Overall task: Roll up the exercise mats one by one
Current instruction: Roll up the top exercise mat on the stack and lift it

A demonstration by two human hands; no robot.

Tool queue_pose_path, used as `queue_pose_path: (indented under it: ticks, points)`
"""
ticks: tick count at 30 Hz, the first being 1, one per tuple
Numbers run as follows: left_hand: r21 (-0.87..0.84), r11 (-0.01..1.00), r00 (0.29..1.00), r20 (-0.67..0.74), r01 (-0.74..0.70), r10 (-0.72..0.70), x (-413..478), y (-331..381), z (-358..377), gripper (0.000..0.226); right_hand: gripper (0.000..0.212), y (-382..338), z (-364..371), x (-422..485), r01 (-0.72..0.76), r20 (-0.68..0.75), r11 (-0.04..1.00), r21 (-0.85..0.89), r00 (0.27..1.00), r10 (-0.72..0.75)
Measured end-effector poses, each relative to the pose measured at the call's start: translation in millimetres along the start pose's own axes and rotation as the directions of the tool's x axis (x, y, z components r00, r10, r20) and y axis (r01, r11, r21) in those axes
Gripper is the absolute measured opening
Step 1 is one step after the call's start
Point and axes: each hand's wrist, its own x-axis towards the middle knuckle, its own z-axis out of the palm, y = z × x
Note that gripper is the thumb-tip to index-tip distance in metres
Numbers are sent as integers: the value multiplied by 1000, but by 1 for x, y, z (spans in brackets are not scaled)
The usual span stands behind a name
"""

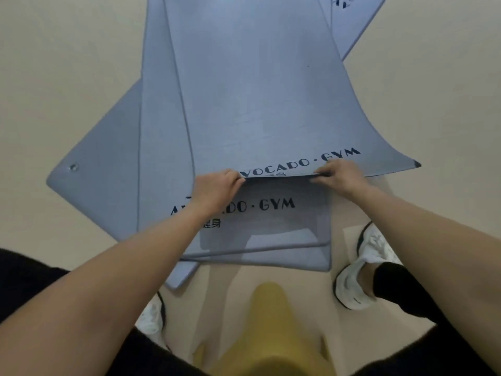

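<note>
left hand (217, 187), right hand (340, 175) — mat (257, 99) edge

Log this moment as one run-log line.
left hand: grips top mat near edge | right hand: grips same edge | top mat: edge lifted, unrolled | lower mats: flat on floor

Soft even light, wide-angle edge bending, blurred foreground.

1. top mat (257, 104): "VOCADO · GYM", dark capitals along its near edge; first letter hidden under left hand (217, 185).
2. second mat (271, 226), just under top mat's lifted edge: "A…DO · GYM", middle hidden by forearm; Chinese "身" below.
3. far mat (357, 12), past top mat's far right side: dark print, unreadable.
</note>
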Motion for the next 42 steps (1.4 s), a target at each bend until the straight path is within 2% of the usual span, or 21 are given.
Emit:
queue_pose_path:
  ticks: [4,9,12,15,19,23,27,30,32,35,37,39,42]
  points:
    - [-77,988,991,6,131,-130,-9,-10,-58,29,39,-49,-50,-12,80,-56,997,15,995,-79]
    - [-109,983,982,-100,149,-160,-26,0,-123,46,53,-112,-91,-48,222,-143,953,-208,957,-254]
    - [-48,987,969,-187,152,-158,-40,16,-161,60,54,-145,-109,-75,294,-184,901,-320,913,-363]
    - [36,988,953,-269,152,-137,-58,30,-191,63,56,-173,-120,-102,364,-200,847,-388,863,-463]
    - [112,976,948,-284,184,-146,-79,29,-221,69,55,-203,-129,-122,474,-150,785,-400,810,-566]
    - [146,961,956,-212,237,-203,-106,12,-228,76,58,-220,-112,-123,552,-74,798,-242,809,-583]
    - [128,955,963,-52,268,-264,-118,6,-210,75,58,-221,-85,-120,510,47,856,-79,860,-508]
    - [74,955,952,88,286,-292,-112,3,-187,76,46,-218,-67,-116,412,89,899,-150,911,-402]
    - [45,947,932,168,319,-322,-106,-3,-171,75,35,-210,-45,-115,319,-47,906,-279,938,-344]
    - [23,936,903,254,352,-346,-91,-14,-149,73,44,-184,-4,-119,346,-265,863,-367,851,-454]
    - [23,932,889,291,363,-353,-75,-21,-137,72,53,-163,23,-123,406,-271,790,-459,783,-560]
    - [19,925,860,363,379,-360,-56,-29,-126,70,74,-145,45,-121,407,-177,738,-538,802,-571]
    - [1,912,798,484,409,-359,-32,-41,-107,67,110,-129,64,-106,388,-9,748,-538,885,-465]
